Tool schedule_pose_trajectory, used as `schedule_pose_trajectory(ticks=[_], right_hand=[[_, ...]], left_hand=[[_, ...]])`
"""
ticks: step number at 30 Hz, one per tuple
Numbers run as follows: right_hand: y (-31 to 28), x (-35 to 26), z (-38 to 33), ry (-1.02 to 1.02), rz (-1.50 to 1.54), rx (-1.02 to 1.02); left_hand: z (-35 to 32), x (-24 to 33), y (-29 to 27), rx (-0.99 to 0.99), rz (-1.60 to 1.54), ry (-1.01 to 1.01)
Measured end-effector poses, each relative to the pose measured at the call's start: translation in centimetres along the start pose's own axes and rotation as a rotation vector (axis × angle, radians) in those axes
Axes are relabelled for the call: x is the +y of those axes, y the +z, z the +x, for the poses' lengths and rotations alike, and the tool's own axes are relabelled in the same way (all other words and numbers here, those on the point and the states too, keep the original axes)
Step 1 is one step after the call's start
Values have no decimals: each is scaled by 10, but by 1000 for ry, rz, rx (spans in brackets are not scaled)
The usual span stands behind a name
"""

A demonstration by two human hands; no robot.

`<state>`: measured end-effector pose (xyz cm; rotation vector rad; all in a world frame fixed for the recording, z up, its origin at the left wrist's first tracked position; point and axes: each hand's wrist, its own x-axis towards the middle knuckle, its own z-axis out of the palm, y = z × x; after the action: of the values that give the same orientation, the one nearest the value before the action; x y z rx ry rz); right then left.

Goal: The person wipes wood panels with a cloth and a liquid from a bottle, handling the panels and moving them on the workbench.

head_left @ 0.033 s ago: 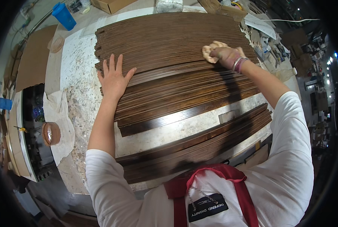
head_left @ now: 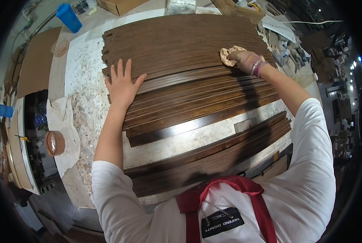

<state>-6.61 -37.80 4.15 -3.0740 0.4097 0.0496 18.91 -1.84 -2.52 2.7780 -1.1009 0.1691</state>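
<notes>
Dark brown wooden strips [head_left: 177, 44] lie side by side across the worktable, forming a wide ridged panel. My left hand [head_left: 123, 86] rests flat on their left part, fingers spread, holding nothing. Toward the right end, my right hand [head_left: 248, 61] grips a crumpled beige cloth [head_left: 228, 56] and presses it on the strips. A glove-like purple covering and bracelets show at that wrist. The nearer strips look glossy, while the far ones are more matte. Closer to my body lies a separate stack of brown strips [head_left: 213, 152].
A small grey block [head_left: 244, 125] sits between the two groups of strips. At left are a brown bowl [head_left: 54, 143] on a pale sheet and a blue container [head_left: 69, 18]. Clutter [head_left: 286, 48] lines the right edge; a cardboard box [head_left: 118, 5] stands at the back.
My right hand has shifted slightly to the right with the cloth in it. My left hand stays practically where it was.
</notes>
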Motion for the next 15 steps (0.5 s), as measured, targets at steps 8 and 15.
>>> schedule_pose_trajectory(ticks=[8,15], right_hand=[[-32,-132,65,70,338,171],[58,-141,87,-580,271,483]], left_hand=[[15,0,-13,6,-57,-5],[28,-1,15,34,34,-6]])
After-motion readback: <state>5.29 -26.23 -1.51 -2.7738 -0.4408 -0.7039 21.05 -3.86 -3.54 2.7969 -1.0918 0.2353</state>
